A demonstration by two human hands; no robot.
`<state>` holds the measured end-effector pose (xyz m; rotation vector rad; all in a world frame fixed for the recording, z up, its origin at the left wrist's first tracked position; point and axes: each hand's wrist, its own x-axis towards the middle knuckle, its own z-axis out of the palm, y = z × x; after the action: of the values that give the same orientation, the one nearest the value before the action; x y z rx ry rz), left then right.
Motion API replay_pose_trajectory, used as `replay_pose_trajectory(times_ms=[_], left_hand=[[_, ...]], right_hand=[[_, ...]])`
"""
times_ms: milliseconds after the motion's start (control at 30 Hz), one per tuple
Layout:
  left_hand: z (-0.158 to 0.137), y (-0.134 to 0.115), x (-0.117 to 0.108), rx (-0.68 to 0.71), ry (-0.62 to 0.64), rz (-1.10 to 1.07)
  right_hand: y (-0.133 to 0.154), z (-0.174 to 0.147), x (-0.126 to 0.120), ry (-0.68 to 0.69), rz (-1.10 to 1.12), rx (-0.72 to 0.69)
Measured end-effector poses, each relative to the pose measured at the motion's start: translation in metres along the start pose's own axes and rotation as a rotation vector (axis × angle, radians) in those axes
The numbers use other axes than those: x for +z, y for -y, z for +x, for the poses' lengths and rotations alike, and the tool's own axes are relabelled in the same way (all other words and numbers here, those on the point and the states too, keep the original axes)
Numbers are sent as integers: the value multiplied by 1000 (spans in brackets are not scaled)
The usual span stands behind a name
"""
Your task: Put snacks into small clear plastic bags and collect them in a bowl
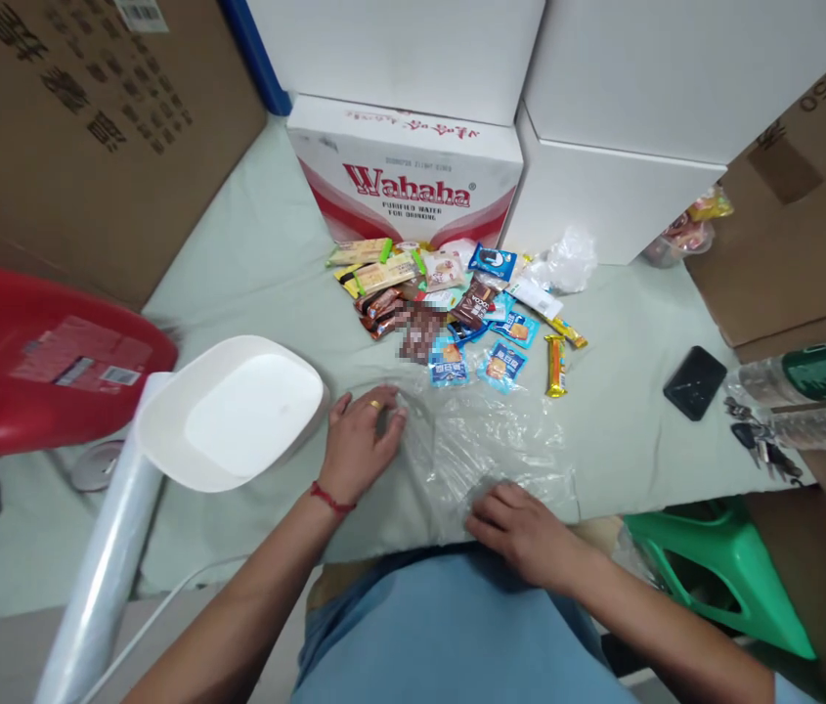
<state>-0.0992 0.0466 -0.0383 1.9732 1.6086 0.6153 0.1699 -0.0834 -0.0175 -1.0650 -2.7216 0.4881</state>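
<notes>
A clear plastic bag (497, 440) lies spread and wrinkled on the cloth-covered table in front of me. Its upper left corner sits at the thumb and bent fingers of my left hand (363, 435), which are closed on it. At the bag's near edge, my right hand (519, 528) has its fingers curled onto the film; its thumb is mostly hidden. Just beyond the bag is a pile of wrapped snacks, with blue packets (504, 364), a brown cocoa packet (475, 301), pale bars with green ends (388, 273) and a yellow bar (556, 366).
Left of my hands stands a white plastic basin (233, 411), beside a roll of clear film (101, 557) and a red container (46, 357). A Wahaha carton (405, 181) backs the snacks. Rightward are a black phone-like object (695, 382), keys (760, 445), bottles (815, 376) and a green stool (731, 572).
</notes>
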Motion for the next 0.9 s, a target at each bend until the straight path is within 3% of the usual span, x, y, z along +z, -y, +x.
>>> replay_pose_trajectory(times_ms=[67,167,233,300,400,533,633,767,800,900], left_hand=[[-1,-4,0,27,65,39],[-4,-5,-2,85,180,127],[-4,-4,-5,100,252,162],[-4,-2,-8,101,299,151],[-1,4,-10,116,313,98],[1,18,-11,159,227,14],[-3,17,-20,112,1,-30],[-20,-18,-29,59,-344,24],[-23,-28,-27,89,-352,6],[-21,-44,-8,173,-213,-64]], right_hand=[[3,1,-9,88,90,18],[-2,8,-43,184,333,16],[-11,15,-63,148,442,37],[-20,26,-71,59,399,108],[-22,49,-52,26,189,139],[-4,79,-2,120,91,-100],[5,91,21,151,85,-136],[5,98,31,115,103,-113],[4,99,32,100,106,-113],[5,99,31,59,109,-119]])
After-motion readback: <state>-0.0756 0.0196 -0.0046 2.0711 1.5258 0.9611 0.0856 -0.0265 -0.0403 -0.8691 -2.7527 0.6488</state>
